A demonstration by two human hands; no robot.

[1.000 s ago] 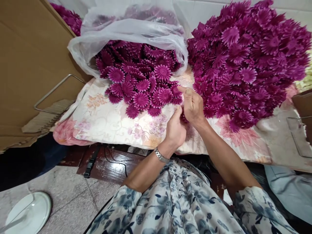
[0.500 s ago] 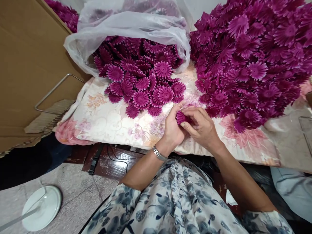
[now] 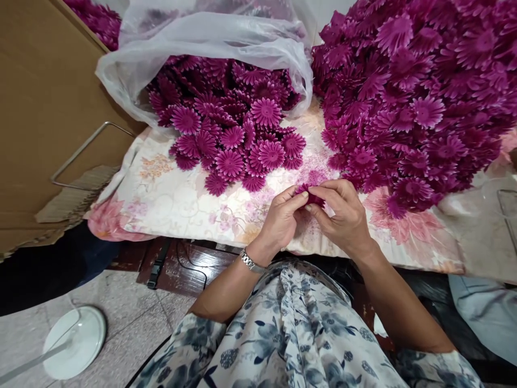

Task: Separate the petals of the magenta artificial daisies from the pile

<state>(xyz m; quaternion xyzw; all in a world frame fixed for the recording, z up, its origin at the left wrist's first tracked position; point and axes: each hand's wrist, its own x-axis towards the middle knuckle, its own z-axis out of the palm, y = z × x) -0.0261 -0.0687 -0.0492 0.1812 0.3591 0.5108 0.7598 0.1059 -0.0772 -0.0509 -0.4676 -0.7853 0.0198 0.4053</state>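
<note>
My left hand (image 3: 280,220) and my right hand (image 3: 343,214) meet over a floral cloth (image 3: 181,199), both pinching one small magenta plastic flower (image 3: 312,195) between their fingertips. The flower is mostly hidden by my fingers. Just beyond my hands, loose magenta flowers (image 3: 242,145) spill from a clear plastic bag (image 3: 202,37). A large heap of the same flowers (image 3: 412,86) rises to the right, close to my right hand.
A brown cardboard box (image 3: 44,108) with a metal handle (image 3: 81,153) stands at the left. A white round stand base (image 3: 75,342) lies on the tiled floor at the lower left. A dark wooden edge (image 3: 181,267) runs under the cloth.
My right hand came down from a raised position with its thumb up to join my left hand. Both now pinch the flower, slightly lower and to the right.
</note>
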